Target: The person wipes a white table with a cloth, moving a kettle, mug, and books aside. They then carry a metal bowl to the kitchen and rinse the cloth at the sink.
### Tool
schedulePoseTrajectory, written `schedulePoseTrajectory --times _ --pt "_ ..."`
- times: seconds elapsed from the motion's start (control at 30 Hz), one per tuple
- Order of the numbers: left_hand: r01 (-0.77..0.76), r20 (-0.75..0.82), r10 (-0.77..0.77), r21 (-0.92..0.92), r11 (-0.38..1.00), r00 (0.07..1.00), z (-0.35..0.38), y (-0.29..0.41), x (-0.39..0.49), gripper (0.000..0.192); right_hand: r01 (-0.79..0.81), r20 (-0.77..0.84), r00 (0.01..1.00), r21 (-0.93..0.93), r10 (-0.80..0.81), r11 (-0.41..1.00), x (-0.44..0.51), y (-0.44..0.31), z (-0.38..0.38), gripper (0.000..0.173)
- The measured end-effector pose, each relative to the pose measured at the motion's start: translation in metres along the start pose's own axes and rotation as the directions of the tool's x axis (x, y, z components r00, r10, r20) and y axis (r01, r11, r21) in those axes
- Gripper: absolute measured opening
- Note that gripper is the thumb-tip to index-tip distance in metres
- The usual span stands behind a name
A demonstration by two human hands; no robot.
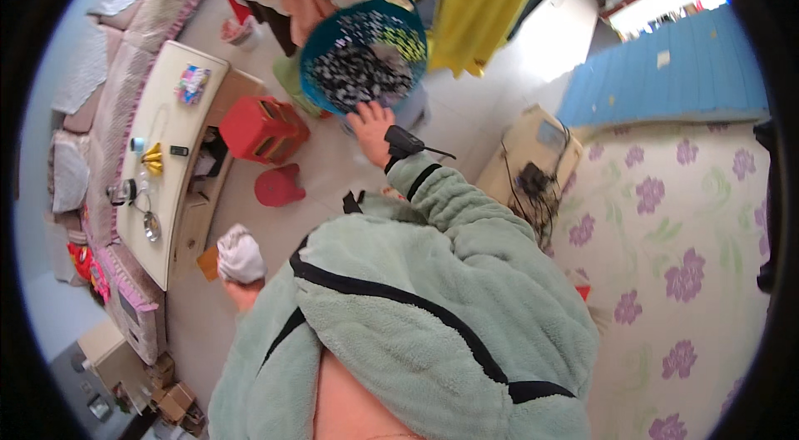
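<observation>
My right hand reaches out with its fingers apart at the near rim of a teal plastic laundry basket. Whether the fingertips touch the rim, I cannot tell. Black-and-white patterned fabric lies bunched inside the basket, with a paler piece beside it. A black device is strapped to my right wrist. Down at the left, my left hand holds a bundled white cloth, which covers most of the fingers.
A red plastic stool and a smaller red stool stand left of the basket. Beyond them are a long cream table and a sofa. Yellow fabric hangs behind the basket. Cables lie on a cream surface at right.
</observation>
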State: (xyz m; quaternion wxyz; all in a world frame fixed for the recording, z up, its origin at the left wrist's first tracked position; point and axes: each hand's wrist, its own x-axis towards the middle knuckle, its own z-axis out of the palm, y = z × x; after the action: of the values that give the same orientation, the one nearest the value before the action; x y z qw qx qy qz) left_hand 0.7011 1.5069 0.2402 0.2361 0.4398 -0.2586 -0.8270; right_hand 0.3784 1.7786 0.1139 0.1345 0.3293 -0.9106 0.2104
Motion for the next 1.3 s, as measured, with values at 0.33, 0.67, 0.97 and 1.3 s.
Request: schedulePoseTrajectory --times 0.33,0.67,0.97,1.3 --pt "0.261 0.206 -0.254 -0.005 0.965 0.945 0.069 -0.029 0.011 0.048 -0.796 0.746 0.449 0.084 0.492 0.599 -0.198 0.142 0.035 0.026" --pt "0.205 0.302 -0.120 -0.268 0.942 0.946 0.013 -0.022 0.011 0.047 -0.981 0.871 0.190 0.156 0.453 0.111 -0.217 0.144 0.066 0.026" --pt "-0.072 0.126 0.142 -0.442 0.894 0.982 -0.165 0.062 -0.038 0.036 -0.632 0.871 0.413 0.486 -0.268 0.604 -0.026 -0.101 0.130 0.028" --pt "-0.243 -0.173 0.181 -0.482 0.842 0.968 -0.263 0.066 -0.057 0.035 -0.381 0.798 0.197 0.598 -0.570 0.705 0.000 -0.387 0.136 0.035"
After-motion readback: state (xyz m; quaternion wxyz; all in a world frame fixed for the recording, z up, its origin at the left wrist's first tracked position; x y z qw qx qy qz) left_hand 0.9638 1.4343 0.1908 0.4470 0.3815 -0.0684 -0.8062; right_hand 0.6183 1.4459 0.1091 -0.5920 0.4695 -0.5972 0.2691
